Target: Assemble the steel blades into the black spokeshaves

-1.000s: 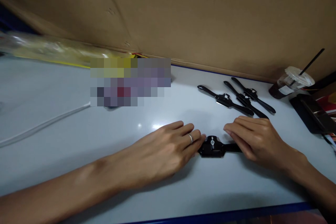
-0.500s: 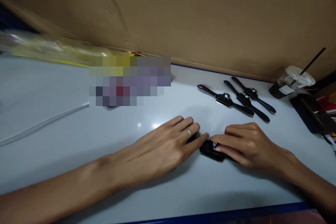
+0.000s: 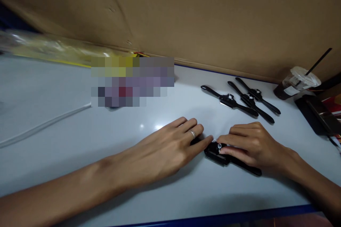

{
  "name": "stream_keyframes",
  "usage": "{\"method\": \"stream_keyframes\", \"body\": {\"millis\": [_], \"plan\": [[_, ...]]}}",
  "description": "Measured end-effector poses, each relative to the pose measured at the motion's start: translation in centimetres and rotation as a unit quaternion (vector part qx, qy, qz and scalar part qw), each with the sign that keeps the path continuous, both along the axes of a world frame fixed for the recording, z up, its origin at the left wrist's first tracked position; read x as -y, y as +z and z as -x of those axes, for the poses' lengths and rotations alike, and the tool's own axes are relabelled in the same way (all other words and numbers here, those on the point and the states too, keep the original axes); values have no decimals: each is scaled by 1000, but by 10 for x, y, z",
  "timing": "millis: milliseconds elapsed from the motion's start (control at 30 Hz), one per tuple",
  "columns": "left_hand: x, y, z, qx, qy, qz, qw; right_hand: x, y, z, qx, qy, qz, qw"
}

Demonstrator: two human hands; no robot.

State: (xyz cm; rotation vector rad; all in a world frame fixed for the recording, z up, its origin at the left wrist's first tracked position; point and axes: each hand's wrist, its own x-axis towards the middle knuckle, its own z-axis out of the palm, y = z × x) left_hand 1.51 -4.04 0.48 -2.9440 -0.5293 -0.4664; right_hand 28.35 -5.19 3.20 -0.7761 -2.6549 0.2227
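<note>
A black spokeshave point(image 3: 217, 155) lies on the tabletop between my hands, its right handle showing below my right hand. My left hand point(image 3: 176, 142), with a ring on one finger, is closed over the left handle and hides most of it. The index finger of that hand reaches to the tool's middle. My right hand point(image 3: 247, 147) is closed in a pinch, thumb and index finger at a small silver screw point(image 3: 219, 146) on the body. Three more black spokeshaves point(image 3: 227, 101) lie farther back, two of them overlapping or touching.
A plastic cup point(image 3: 295, 83) with a dark drink and black straw stands at the back right, near a black box-like object point(image 3: 313, 115). A cardboard wall point(image 3: 213, 17) rises behind the table. Clear plastic wrap point(image 3: 58, 48) lies back left; a pale cable point(image 3: 50, 122) crosses the left side.
My right hand has lifted and turned slightly, so the right handle of the spokeshave now shows. My left hand stays in nearly the same place.
</note>
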Motion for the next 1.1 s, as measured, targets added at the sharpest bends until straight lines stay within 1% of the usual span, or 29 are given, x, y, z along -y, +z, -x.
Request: {"method": "stream_keyframes", "body": {"millis": [233, 600, 733, 833, 1000, 1100], "plan": [[1, 4, -1, 11, -6, 6, 1000, 2, 2, 2, -11, -1, 25, 1000], [2, 4, 0, 5, -7, 6, 1000, 6, -1, 4, 17, -16, 47, 999], [4, 6, 0, 4, -10, 11, 1000, 8, 1, 7, 15, -10, 38, 999], [4, 5, 0, 6, -10, 6, 1000, 9, 1, 8, 21, -7, 16, 1000], [3, 5, 0, 6, -12, 7, 1000, 11, 0, 10, 27, -7, -5, 1000], [2, 5, 0, 7, -8, 1, 1000, 13, -2, 12, 21, -11, -33, 999]]}}
